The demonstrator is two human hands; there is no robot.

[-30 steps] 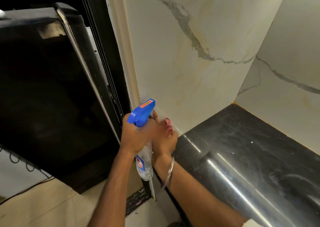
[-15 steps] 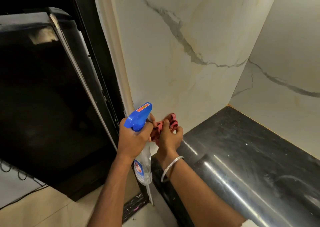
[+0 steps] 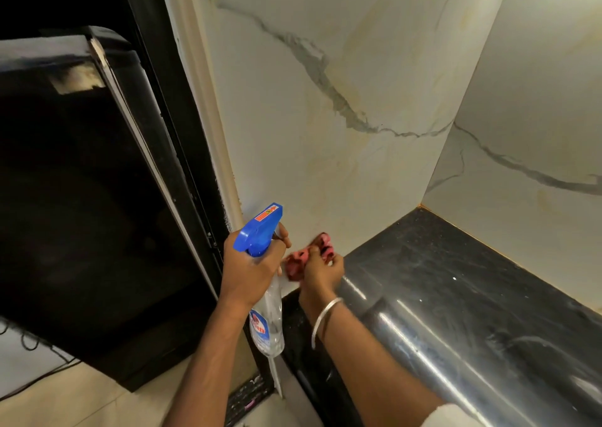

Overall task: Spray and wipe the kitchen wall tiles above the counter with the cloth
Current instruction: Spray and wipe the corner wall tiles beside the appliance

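Note:
My left hand (image 3: 250, 270) grips a clear spray bottle (image 3: 267, 325) with a blue trigger head (image 3: 259, 229), nozzle pointing up toward the marbled white wall tile (image 3: 309, 149). Just to its right, my right hand (image 3: 322, 272) clutches a bunched pink-and-black cloth (image 3: 304, 257) against the bottom of the tile, where it meets the left end of the black counter (image 3: 456, 296). A silver bangle sits on the right wrist. Most of the cloth is hidden under my fingers.
A large black appliance (image 3: 81, 182) stands close on the left, with a dark frame between it and the tile edge. A second marbled tile wall (image 3: 537, 133) forms a corner at the right. Pale floor (image 3: 65, 400) and a cable lie lower left.
The pink cloth has come into sight in my right hand and shifted slightly right along the tile's base. The left hand with the bottle has stayed in nearly the same place.

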